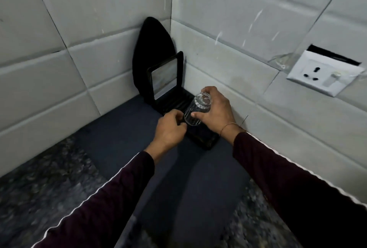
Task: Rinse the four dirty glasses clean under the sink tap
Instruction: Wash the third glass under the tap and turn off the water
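Note:
My right hand grips a clear ribbed glass from the right, fingers over its base and thumb on its side. The glass is upside down and tilted, base up and rim just above a black ridged tray in the counter's corner. My left hand sits just left of the rim with fingers curled at the tray's near edge, seemingly pinching it. I see no other glasses. The sink and tap are out of view.
A dark blue mat lies under the tray on a speckled granite counter. A black-framed reflective panel and a black oval board lean in the tiled corner. A wall socket is at the right.

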